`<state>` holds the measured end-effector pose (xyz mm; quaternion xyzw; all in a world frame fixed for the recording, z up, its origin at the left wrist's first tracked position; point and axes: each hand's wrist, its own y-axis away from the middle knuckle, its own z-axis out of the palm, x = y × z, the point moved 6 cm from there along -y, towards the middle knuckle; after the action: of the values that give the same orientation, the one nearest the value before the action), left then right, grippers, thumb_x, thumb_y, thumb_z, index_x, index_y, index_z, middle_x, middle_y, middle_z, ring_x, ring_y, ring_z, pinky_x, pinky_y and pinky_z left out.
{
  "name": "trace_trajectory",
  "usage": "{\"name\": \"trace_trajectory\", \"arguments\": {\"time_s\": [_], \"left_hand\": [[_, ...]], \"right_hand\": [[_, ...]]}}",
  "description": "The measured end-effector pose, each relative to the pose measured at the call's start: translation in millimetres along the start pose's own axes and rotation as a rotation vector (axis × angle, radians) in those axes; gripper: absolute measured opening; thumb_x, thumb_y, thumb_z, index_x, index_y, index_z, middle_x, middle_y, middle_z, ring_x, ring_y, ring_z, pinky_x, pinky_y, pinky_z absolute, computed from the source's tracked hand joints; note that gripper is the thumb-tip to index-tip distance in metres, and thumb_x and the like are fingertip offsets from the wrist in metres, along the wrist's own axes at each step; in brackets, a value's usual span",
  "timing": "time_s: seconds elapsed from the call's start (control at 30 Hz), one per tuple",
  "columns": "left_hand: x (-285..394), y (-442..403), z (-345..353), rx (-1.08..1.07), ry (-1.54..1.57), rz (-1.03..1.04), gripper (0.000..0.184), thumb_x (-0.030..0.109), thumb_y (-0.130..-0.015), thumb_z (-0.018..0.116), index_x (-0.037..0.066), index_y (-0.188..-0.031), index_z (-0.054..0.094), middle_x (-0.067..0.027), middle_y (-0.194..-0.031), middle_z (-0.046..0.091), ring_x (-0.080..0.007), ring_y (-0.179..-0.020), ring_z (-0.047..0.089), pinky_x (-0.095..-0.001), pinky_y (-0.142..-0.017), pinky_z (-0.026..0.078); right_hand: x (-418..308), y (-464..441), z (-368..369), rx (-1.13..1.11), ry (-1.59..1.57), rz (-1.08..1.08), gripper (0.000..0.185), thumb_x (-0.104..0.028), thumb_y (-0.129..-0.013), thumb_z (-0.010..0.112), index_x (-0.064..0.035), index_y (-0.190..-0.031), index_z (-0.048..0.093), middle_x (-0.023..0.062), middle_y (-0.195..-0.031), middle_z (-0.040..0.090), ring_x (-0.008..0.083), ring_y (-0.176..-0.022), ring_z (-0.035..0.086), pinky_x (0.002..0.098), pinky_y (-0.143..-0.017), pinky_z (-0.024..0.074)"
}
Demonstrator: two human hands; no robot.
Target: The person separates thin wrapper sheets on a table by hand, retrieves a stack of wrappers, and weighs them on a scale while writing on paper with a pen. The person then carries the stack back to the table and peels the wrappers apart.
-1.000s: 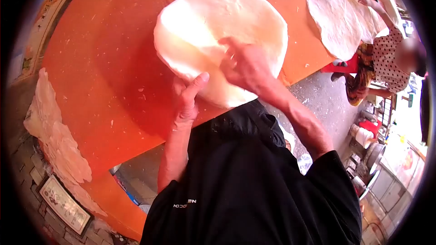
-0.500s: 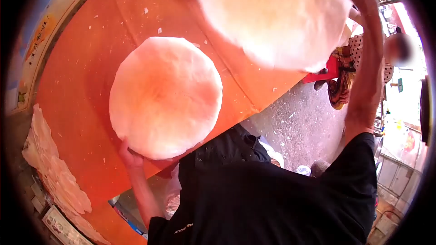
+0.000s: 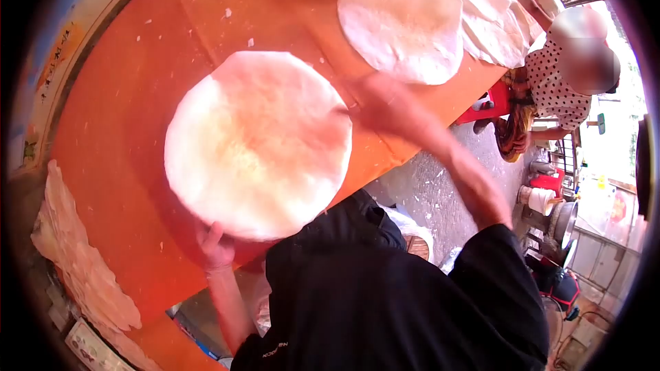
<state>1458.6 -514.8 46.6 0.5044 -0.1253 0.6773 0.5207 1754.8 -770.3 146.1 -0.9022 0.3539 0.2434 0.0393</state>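
Observation:
A large round white sheet (image 3: 258, 158), soft-looking with an uneven rim, takes up the middle of the orange table (image 3: 124, 185). What it is made of I cannot tell. At its lower rim is my left hand (image 3: 216, 251), its visible fingers on the edge and the rest partly tucked below. My right hand (image 3: 371, 99) is smeared by motion beside the sheet's right rim, so touch and finger position are unclear. Beyond it lies a second round white sheet (image 3: 402, 24), flat near the table's far end.
Crumpled white sheets (image 3: 485, 7) lie past the second round one. A long pale ragged piece (image 3: 79, 254) hangs along the left table edge. Small white flakes dot the table and floor. A person in a dotted top (image 3: 550, 75) sits at the right by a red stool (image 3: 491, 103).
The large white sheet raised near the camera now lies flat at the far end. My right arm has come down towards the middle sheet, which looks slightly bigger. My left hand stays at its rim.

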Motion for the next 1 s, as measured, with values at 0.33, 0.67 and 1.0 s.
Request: {"name": "trace_trajectory", "arguments": {"time_s": [0.33,0.67,1.0], "left_hand": [[37.1,-8.2,68.6,-0.155,-0.073,0.074,0.058,0.014,-0.074,0.066,-0.001,-0.125,0.044,-0.0078,-0.117,0.053,-0.0192,-0.109,0.049,-0.0332,-0.097,0.037],[-3.3,-4.1,7.5,0.208,-0.129,-0.040,0.039,0.004,-0.076,0.062,0.000,-0.115,0.055,-0.0053,-0.108,0.060,-0.0169,-0.098,0.056,-0.0306,-0.088,0.043],[24.1,4.4,-87.0,0.258,0.019,-0.168,0.051,0.016,-0.078,0.057,-0.005,-0.124,0.048,-0.0148,-0.119,0.056,-0.0287,-0.107,0.055,-0.0386,-0.096,0.043]], "right_hand": [[-133.1,12.7,76.5,0.002,-0.688,-0.027,0.034,-0.004,-0.067,0.063,0.0026,-0.100,0.063,0.0222,-0.080,0.064,0.0306,-0.073,0.065,0.0357,-0.065,0.0510],[-148.7,6.1,118.1,0.073,-0.229,0.038,0.036,-0.007,-0.072,0.059,-0.0024,-0.108,0.057,0.0185,-0.078,0.064,0.0347,-0.065,0.063,0.0423,-0.060,0.0508],[-38.4,-13.0,-23.5,0.220,-0.510,0.074,0.018,0.000,-0.071,0.064,-0.0038,-0.088,0.068,0.0146,-0.083,0.068,0.0140,-0.070,0.063,0.0313,-0.061,0.0511]]}}
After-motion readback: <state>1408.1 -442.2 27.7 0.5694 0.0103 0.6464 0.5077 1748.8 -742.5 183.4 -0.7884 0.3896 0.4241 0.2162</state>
